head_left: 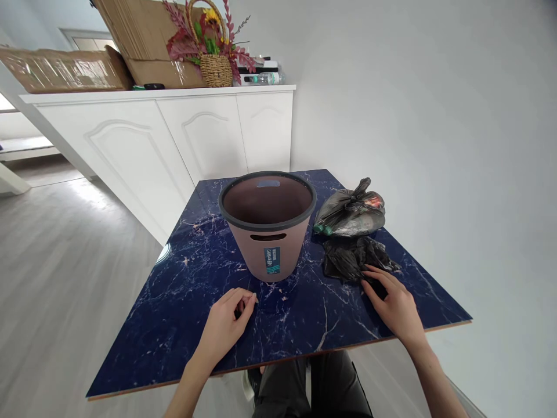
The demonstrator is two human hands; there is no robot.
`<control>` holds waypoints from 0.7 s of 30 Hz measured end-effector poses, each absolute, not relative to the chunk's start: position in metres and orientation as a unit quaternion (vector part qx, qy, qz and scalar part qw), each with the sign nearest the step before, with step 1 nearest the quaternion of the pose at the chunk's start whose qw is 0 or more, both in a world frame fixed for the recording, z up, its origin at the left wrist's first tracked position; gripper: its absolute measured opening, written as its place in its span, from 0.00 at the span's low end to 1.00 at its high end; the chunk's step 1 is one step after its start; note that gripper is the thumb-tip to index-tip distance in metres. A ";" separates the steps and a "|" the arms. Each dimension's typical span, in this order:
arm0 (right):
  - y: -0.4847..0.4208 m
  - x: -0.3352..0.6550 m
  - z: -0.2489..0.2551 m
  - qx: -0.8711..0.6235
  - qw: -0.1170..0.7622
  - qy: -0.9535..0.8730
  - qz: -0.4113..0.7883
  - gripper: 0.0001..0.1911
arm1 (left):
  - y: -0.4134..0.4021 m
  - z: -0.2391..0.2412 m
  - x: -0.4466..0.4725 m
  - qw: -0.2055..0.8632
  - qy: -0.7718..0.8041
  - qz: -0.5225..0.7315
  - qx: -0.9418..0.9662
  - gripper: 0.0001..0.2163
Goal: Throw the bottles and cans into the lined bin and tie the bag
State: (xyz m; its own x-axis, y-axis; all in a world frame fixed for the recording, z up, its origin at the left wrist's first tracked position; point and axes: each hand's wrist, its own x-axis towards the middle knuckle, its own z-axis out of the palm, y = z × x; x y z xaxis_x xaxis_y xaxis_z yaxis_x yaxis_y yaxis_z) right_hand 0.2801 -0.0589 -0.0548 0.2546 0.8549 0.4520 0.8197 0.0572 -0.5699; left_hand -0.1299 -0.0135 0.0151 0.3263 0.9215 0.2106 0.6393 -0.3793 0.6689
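A brown-pink garbage bin [293,244] with a black rim and a blue-green label stands upright on the blue marbled table [174,325]. Nothing shows inside its visible part. My left hand [228,322] rests on the table in front of the bin, fingers curled in and thumb against them, with nothing seen in it. To the right of the bin lies a crumpled black garbage bag [348,257]. The fingertips and thumb of my right hand [394,305] pinch its near edge. Just behind it sits a knotted, see-through black bag of rubbish [348,215], green-capped bottles showing through.
A white cabinet [213,136] stands behind the table. On top are cardboard boxes [73,69], a wicker basket of flowers [216,71] and a plastic bottle [267,78]. A wall [413,116] runs along the right side. My legs [282,389] are under the table's front edge.
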 end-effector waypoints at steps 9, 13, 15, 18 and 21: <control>-0.067 0.256 -0.053 -0.694 0.415 -0.589 0.005 0.16 | -0.013 0.016 -0.128 0.243 0.505 0.289 0.776 0.20; -0.088 0.209 -0.049 -0.688 0.425 -0.587 0.029 0.15 | -0.014 0.014 -0.130 0.247 0.505 0.288 0.775 0.20; -0.100 0.186 -0.044 -0.680 0.437 -0.586 0.064 0.15 | -0.014 0.014 -0.130 0.249 0.506 0.286 0.775 0.20; -0.116 0.161 -0.032 -0.672 0.458 -0.564 0.147 0.14 | -0.014 0.014 -0.130 0.250 0.505 0.288 0.774 0.19; -0.127 0.145 -0.017 -0.665 0.477 -0.516 0.254 0.17 | -0.014 0.013 -0.130 0.251 0.506 0.290 0.773 0.19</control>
State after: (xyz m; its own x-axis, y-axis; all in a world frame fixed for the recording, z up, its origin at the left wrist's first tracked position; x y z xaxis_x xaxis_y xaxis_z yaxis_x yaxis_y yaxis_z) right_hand 0.1454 -0.1267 -0.0168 0.3388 0.9282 0.1537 0.4425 -0.0130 -0.8967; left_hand -0.1300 -0.0138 0.0129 0.3205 0.9271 0.1944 0.6356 -0.3626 0.6816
